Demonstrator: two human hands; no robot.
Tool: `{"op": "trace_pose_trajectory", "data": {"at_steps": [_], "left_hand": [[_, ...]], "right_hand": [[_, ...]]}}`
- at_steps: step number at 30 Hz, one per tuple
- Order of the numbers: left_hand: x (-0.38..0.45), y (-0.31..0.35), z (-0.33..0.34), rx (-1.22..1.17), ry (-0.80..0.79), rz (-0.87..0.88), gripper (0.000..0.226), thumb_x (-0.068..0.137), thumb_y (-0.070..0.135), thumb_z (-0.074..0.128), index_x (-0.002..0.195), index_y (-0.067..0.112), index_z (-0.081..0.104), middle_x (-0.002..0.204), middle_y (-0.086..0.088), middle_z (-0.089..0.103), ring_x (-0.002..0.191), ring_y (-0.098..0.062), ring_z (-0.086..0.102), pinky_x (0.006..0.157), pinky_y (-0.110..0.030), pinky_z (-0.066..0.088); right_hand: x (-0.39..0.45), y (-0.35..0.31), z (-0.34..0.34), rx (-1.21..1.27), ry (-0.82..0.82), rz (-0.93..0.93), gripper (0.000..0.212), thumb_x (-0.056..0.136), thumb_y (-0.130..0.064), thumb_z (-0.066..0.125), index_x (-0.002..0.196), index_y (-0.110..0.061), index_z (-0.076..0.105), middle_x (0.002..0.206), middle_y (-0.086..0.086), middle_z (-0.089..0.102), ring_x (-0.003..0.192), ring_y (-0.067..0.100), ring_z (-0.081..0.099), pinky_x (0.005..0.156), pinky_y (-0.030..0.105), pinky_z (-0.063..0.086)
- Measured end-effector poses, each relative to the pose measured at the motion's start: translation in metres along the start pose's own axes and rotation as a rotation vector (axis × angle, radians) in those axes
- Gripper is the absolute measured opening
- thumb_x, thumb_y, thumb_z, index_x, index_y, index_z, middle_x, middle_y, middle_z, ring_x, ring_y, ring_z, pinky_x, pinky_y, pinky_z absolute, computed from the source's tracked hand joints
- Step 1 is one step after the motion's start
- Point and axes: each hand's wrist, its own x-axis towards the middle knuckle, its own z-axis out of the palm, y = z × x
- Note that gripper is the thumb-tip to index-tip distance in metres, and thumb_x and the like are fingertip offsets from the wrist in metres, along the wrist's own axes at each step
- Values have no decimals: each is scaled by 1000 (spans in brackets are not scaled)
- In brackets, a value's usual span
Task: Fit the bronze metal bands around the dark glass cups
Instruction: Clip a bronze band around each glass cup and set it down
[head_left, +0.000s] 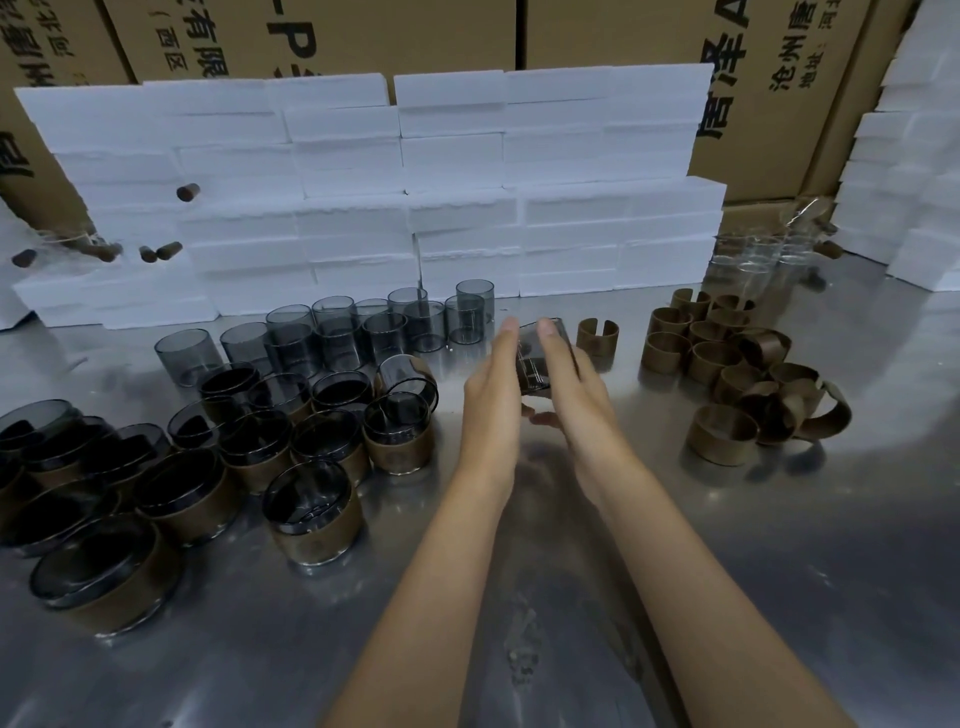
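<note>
both hands out over a steel table (779, 571), a dark glass cup (535, 358) caught between them and lifted off the surface, tilted with its mouth away from the camera. left hand (493, 395) lies flat along the cup's left side, fingers straight and together. right hand (566, 374) lies against the right side, fingers extended along the glass, thumb tucked under near the base; no band on this cup that i can see.

just right of the hands, a single bronze band (598, 335) stands upright on the table, its split facing up and toward the camera. further right, a loose pile of bronze bands (727, 364), some upright, some tipped and interlocked.

behind and left of the hands, a cluster of bare dark cups (374, 327), upright, a few stacked two high. left foreground: finished cups with bands (311, 514) round their lower halves, packed close; one lies tipped on top of the others.

back right, a few clear glasses (753, 254). across the back, a wall of white foam blocks (363, 208), more stacked at right. small brown cork-like pieces (169, 250) sit on the foam at left.

cardboard cartons (769, 78) behind carry printed chinese text, seen rotated: "沧州" and "有限" readable, also a large "p" and "a"; the rest is cut off or too blurred.
</note>
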Motion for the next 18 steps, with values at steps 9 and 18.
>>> {"op": "trace_pose_trajectory", "data": {"at_steps": [9, 18], "left_hand": [[2, 1, -8, -38, -66, -65, 46, 90, 55, 46, 86, 18, 72, 85, -11, 64, 55, -17, 55, 46, -26, 40], [-7, 0, 2, 39, -141, -21, 39, 69, 32, 59, 108, 37, 62, 108, -4, 73, 90, -14, 68, 67, -26, 52]], "right_hand": [[-8, 5, 6, -223, -20, -178, 60, 84, -84, 34, 99, -34, 64, 66, -7, 72, 53, 14, 69, 46, 16, 45], [6, 4, -1, 279, 34, 151, 50, 108, -52, 33, 97, -17, 67, 71, 1, 75, 58, 13, 70, 58, 30, 54]]}}
